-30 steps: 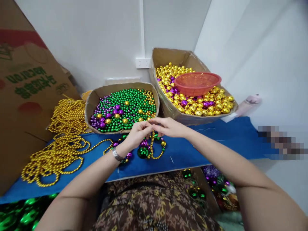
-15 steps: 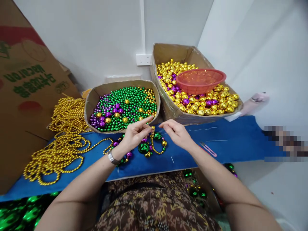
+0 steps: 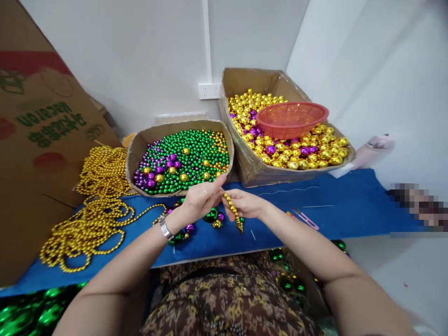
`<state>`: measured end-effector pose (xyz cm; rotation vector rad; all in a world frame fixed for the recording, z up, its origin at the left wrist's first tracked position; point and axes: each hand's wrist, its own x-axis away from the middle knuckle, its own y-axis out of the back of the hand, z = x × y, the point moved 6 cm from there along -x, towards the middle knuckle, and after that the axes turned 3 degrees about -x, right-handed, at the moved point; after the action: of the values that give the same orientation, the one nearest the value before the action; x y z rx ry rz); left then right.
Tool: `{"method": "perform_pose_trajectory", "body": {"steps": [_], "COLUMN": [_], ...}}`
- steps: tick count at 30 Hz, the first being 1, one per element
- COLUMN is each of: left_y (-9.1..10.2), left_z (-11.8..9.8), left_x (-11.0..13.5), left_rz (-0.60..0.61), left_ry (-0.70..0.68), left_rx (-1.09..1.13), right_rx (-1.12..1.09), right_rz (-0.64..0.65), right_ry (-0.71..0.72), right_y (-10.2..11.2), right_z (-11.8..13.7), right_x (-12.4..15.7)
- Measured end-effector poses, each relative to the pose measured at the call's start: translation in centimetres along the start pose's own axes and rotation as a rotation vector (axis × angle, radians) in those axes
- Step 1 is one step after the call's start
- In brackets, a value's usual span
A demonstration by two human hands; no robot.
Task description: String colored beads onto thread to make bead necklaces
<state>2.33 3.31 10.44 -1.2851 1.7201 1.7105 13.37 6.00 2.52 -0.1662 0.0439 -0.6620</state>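
My left hand (image 3: 202, 201), a metal watch (image 3: 164, 227) on its wrist, pinches the top end of a short string of gold beads (image 3: 233, 210). A thin pale strand shows at its fingers. My right hand (image 3: 247, 204) meets it from the other side, fingers curled round the same bead string, which hangs across the fingertips. Part of the right fingers is hidden behind the beads. Under the hands, green, purple and gold ball beads (image 3: 211, 214) of a garland lie on the blue cloth (image 3: 280, 233), partly covered by my left hand and wrist.
Behind my hands stand a box of small beads (image 3: 131, 156) and a larger box of gold balls (image 3: 252, 172) with a red basket (image 3: 292, 119) on top. Gold bead chains (image 3: 84, 228) are heaped at left beside a tall carton (image 3: 45, 186). Pink-handled snips (image 3: 308, 220) lie at right.
My right hand has moved left and closed in on my left hand, its fingers now at the bead string. The string has swung from a loop to a slanting hang.
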Motion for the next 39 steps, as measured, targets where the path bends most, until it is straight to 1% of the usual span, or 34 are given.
{"method": "perform_pose_trajectory", "body": {"steps": [1, 2, 3, 4, 5, 6, 7, 8, 9, 10, 11, 12, 13, 14, 15, 18, 19, 20, 21, 23, 24, 26, 28, 30, 32, 34, 35, 37, 39], "left_y": [0.1, 0.2, 0.3, 0.3, 0.2, -0.1, -0.4, -0.9, -1.3, -1.6, -1.7, -1.8, -1.7, -1.6, -1.3, -0.6, -0.4, -0.2, -0.1, 0.1, 0.1, 0.2, 0.2, 0.0, 0.0, 0.1, 0.1, 0.1, 0.3], "left_z": [-0.1, -0.1, 0.2, 0.6, 1.2, 1.9, 2.5, 3.0, 3.4, 3.6, 3.7, 3.6, 3.5, 3.2, 2.9, 1.9, 1.6, 1.4, 1.3, 1.0, 0.9, 0.6, 0.4, 0.4, 0.7, 1.1, 1.3, 1.5, 1.7], "left_x": [0.1, 0.2, 0.3, 0.5, 0.7, 1.1, 1.5, 1.9, 2.3, 2.5, 2.6, 2.6, 2.4, 2.2, 1.9, 1.1, 0.9, 0.7, 0.6, 0.6, 0.6, 0.7, 0.8, 0.8, 0.9, 1.2, 1.3, 1.7, 2.3], "left_rz": [-0.001, -0.003, 0.002, 0.013, 0.028, 0.043, 0.053, 0.046, 0.021, -0.014, -0.043, -0.064, -0.073, -0.073, -0.069, -0.072, -0.073, -0.075, -0.071, -0.048, -0.037, -0.026, -0.024, -0.013, -0.020, -0.036, -0.037, -0.015, -0.007], "left_ry": [-0.005, 0.019, 0.077, 0.171, 0.293, 0.432, 0.572, 0.699, 0.800, 0.871, 0.912, 0.921, 0.905, 0.868, 0.818, 0.658, 0.609, 0.560, 0.508, 0.387, 0.319, 0.204, 0.145, 0.159, 0.239, 0.331, 0.358, 0.360, 0.339], "left_rx": [-0.024, -0.041, -0.043, -0.021, 0.036, 0.134, 0.263, 0.403, 0.533, 0.637, 0.705, 0.736, 0.741, 0.727, 0.701, 0.592, 0.552, 0.507, 0.457, 0.334, 0.267, 0.150, 0.079, 0.054, 0.044, 0.025, 0.011, -0.024, -0.087], "right_rx": [0.095, 0.236, 0.419, 0.628, 0.846, 1.053, 1.238, 1.390, 1.509, 1.592, 1.633, 1.624, 1.563, 1.459, 1.330, 0.906, 0.760, 0.606, 0.443, 0.135, 0.017, -0.125, -0.157, -0.109, 0.018, 0.214, 0.317, 0.480, 0.549], "right_rz": [-0.034, -0.094, -0.180, -0.282, -0.385, -0.476, -0.536, -0.553, -0.529, -0.474, -0.406, -0.342, -0.296, -0.292, -0.332, -0.557, -0.574, -0.529, -0.433, -0.206, -0.120, -0.021, 0.012, -0.032, -0.152, -0.280, -0.323, -0.367, -0.401], "right_ry": [0.031, 0.074, 0.131, 0.196, 0.261, 0.320, 0.368, 0.400, 0.410, 0.400, 0.374, 0.338, 0.309, 0.297, 0.307, 0.382, 0.368, 0.322, 0.254, 0.105, 0.052, 0.001, -0.004, 0.025, 0.077, 0.131, 0.150, 0.180, 0.201], "right_y": [0.3, 0.7, 1.1, 1.4, 1.4, 1.0, 0.2, -0.8, -1.9, -2.9, -3.6, -4.0, -4.0, -3.7, -2.9, 0.4, 1.3, 1.9, 2.0, 1.2, 0.6, -0.3, -0.8, -0.8, -0.4, 0.0, 0.1, 0.0, 0.3], "right_z": [0.5, 1.2, 2.2, 3.4, 4.5, 5.4, 6.0, 6.1, 5.9, 5.3, 4.7, 4.2, 4.0, 4.1, 4.6, 6.1, 5.9, 5.2, 4.1, 1.7, 0.7, -0.5, -0.8, -0.4, 0.6, 2.0, 2.6, 3.5, 3.7], "right_x": [0.0, 0.2, 0.5, 1.0, 1.6, 2.3, 3.0, 3.5, 3.8, 4.0, 4.1, 4.1, 4.1, 4.2, 4.1, 3.9, 3.4, 2.7, 1.9, 0.5, 0.2, 0.0, 0.0, 0.2, 0.7, 1.3, 1.6, 2.1, 2.5]}}
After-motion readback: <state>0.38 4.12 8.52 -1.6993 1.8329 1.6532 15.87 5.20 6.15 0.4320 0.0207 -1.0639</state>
